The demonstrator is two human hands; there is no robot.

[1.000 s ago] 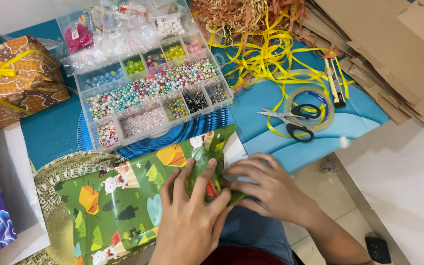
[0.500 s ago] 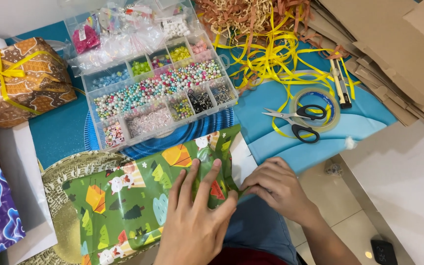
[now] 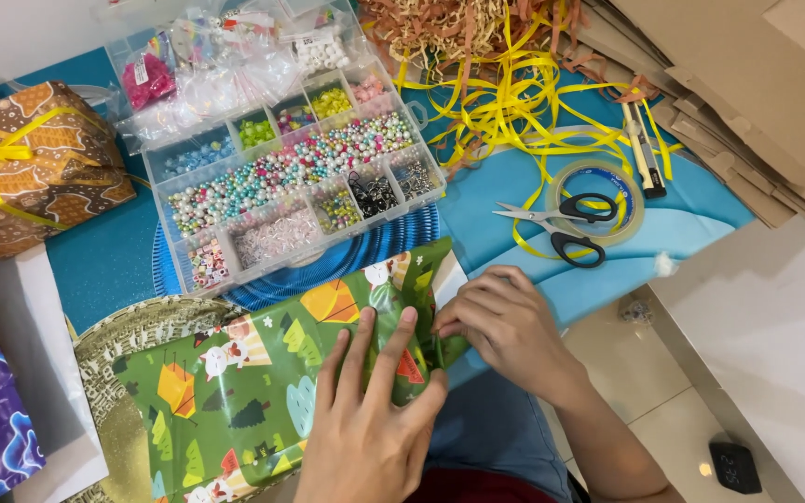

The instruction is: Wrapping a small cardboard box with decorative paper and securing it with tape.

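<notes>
A box wrapped in green cartoon-print paper [image 3: 235, 382] lies at the table's near edge. My left hand [image 3: 370, 414] presses flat on its right end, fingers spread over the paper. My right hand [image 3: 500, 326] pinches the folded paper flap at that same end, right beside my left fingertips. Some white underside of the paper shows behind the flap.
A clear bead organiser [image 3: 291, 177] sits behind the box on a blue round mat. Scissors [image 3: 561, 228] lie across a tape roll [image 3: 598, 200] at right, with yellow ribbon [image 3: 514, 102], a utility knife and cardboard sheets [image 3: 757, 93] beyond. A brown wrapped gift [image 3: 30, 168] stands far left.
My right hand has slid up and left along the box end, closing its fingers onto the paper flap. My left hand has stayed pressed on the paper.
</notes>
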